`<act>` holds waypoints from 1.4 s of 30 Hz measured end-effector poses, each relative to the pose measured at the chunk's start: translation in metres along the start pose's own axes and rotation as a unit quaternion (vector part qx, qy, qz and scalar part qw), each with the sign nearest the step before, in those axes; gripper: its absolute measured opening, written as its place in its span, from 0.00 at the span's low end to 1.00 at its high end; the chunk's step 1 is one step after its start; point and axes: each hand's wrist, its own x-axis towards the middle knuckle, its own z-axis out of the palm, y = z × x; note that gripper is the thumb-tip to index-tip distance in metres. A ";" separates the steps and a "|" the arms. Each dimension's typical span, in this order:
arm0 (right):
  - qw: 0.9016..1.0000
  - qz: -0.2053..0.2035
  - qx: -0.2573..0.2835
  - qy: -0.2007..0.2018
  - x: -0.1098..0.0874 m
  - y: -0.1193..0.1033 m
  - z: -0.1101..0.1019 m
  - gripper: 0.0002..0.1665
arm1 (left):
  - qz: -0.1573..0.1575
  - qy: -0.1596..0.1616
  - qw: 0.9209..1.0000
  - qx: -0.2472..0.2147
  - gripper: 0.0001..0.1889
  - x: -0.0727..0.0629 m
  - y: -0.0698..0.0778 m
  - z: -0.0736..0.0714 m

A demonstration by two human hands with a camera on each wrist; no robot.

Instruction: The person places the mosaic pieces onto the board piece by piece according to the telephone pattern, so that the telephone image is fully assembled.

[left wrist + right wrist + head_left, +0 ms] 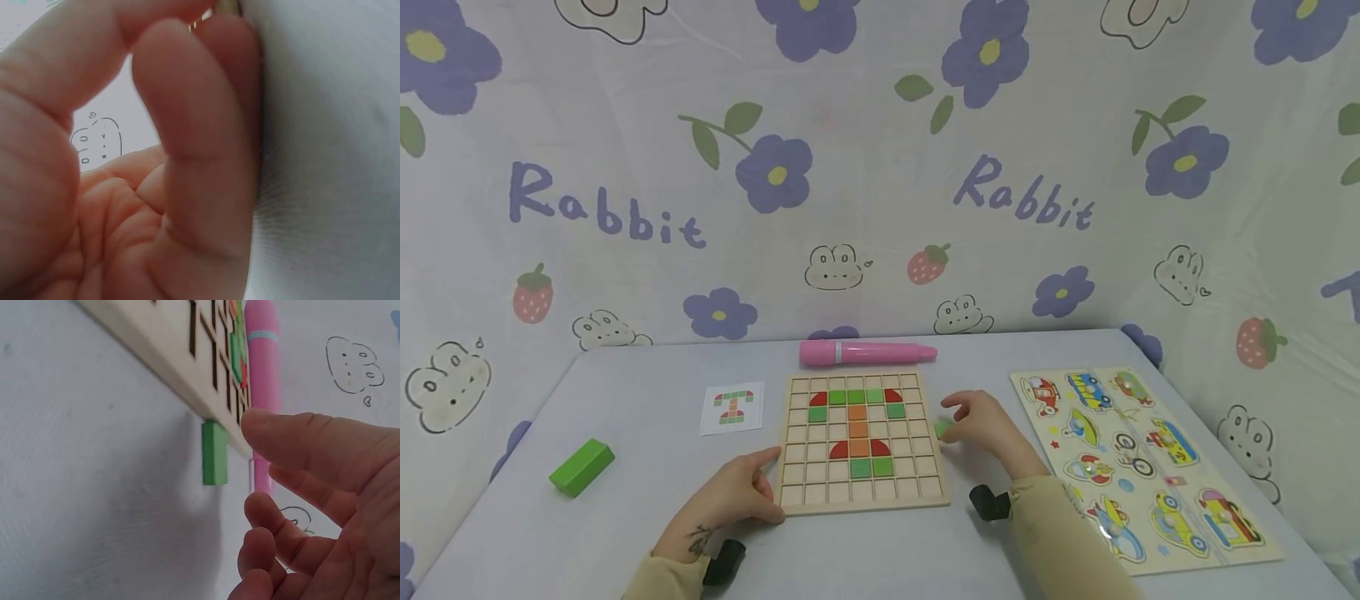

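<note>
A wooden grid board [917, 500] lies mid-table, its cells holding green squares [856, 397], orange squares [857, 428] and red quarter-rounds [881, 450]. Against the board's left edge rest the thumb and index finger of my left hand [733, 492], spread apart; the left wrist view shows mostly its bent fingers. A small green square piece [215, 453] stands on the table beside the board's right edge. Over it hovers my right hand [988, 429], thumb and fingers apart and not touching the piece in the right wrist view. A pattern card [732, 408] lies left of the board.
Behind the board lies a pink marker-shaped object [887, 353]. A vehicle puzzle board [1093, 400] occupies the table's right side, under or beside the right sleeve. At the far left sits a green block [582, 468]. A printed cloth [865, 183] hangs behind the table.
</note>
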 end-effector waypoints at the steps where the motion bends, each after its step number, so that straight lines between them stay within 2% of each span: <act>1: 1.000 0.005 0.000 -0.001 0.001 0.001 0.000 0.30 | -0.001 0.000 1.000 0.000 0.50 0.000 0.000 0.000; 7: 1.000 0.023 -0.007 -0.002 0.005 0.006 0.005 0.26 | -0.005 0.000 1.000 0.002 0.49 0.000 0.000 0.000; 23: 0.999 0.015 -0.031 0.006 0.008 0.008 0.007 0.16 | 0.003 0.001 1.000 0.004 0.49 0.000 0.000 0.000; 27: 1.000 0.008 -0.013 0.017 0.007 0.008 0.006 0.15 | 0.001 0.000 1.000 0.008 0.49 0.000 0.000 0.000; 31: 0.997 -0.032 0.058 0.044 0.005 0.001 0.007 0.15 | 0.002 0.000 1.000 0.009 0.49 0.000 0.000 0.000; 34: 0.986 -0.058 0.150 0.040 0.002 -0.010 0.011 0.15 | 0.003 -0.001 1.000 0.007 0.49 0.000 0.000 0.000; 38: 0.955 -0.089 0.284 -0.005 -0.009 -0.031 0.020 0.15 | 0.007 -0.003 1.000 0.004 0.49 0.000 -0.001 0.000; 40: 0.938 -0.101 0.329 -0.031 -0.013 -0.038 0.029 0.15 | 0.007 -0.003 1.000 0.003 0.49 0.000 -0.001 0.000; 42: 0.928 -0.106 0.354 -0.050 -0.013 -0.042 0.040 0.15 | 0.007 -0.003 1.000 0.003 0.49 0.000 0.000 0.000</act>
